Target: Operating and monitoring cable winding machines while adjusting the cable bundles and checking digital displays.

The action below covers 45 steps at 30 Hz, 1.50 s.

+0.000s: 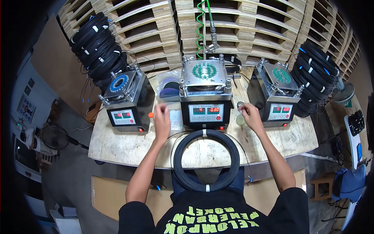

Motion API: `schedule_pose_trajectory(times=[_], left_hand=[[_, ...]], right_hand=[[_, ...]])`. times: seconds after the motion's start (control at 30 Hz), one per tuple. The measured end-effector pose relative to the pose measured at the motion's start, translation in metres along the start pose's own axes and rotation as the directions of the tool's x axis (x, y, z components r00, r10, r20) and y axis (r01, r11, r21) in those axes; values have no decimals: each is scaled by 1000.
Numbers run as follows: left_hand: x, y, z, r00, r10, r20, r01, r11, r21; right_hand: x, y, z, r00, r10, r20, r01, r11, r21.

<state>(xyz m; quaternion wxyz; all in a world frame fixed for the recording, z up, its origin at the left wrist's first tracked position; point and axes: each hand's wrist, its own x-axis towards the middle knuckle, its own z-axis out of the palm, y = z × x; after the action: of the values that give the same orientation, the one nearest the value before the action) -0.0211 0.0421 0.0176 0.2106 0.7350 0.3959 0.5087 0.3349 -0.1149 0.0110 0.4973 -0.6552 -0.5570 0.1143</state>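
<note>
My left hand is raised over the table between the left and middle machines. Its fingers are drawn together, and what they hold, if anything, is too small to make out. A small orange cap shows right beside its thumb. To the right of the middle machine, my right hand is pinched at a small round grey piece. Just below those fingers stands a pale greenish see-through container. A coil of black cable with white ties overhangs the table's near edge, between my forearms and against my lap.
Three tabletop polishing machines, left, middle and right, have lit red displays. Cable coils are stacked at left and right. A clear packet lies by my left hand. A green air hose hangs behind.
</note>
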Motion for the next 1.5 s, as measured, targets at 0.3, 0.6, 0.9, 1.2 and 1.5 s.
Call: schedule_pose_trajectory(times=[0.3,0.6,0.9,1.2,1.5], left_hand=[[-90,-50,-57,949,-93,302,34,980,195],[-97,-53,-50,875,-5,483,-98,977,188],[-100,-70,-41,842,-68,535,-46,980,196],[-102,-87,-29,844,-61,533,-68,973,219],[-101,-94,-30,809,-137,571,40,983,179]], right_hand=[[-22,24,-3,972,29,231,-12,997,-75],[-90,48,-5,995,-56,84,96,779,-619],[-150,36,-21,941,299,-160,-311,573,-758],[-133,17,-29,936,188,-299,-280,911,-304],[-27,26,-5,958,99,-269,-198,909,-368]])
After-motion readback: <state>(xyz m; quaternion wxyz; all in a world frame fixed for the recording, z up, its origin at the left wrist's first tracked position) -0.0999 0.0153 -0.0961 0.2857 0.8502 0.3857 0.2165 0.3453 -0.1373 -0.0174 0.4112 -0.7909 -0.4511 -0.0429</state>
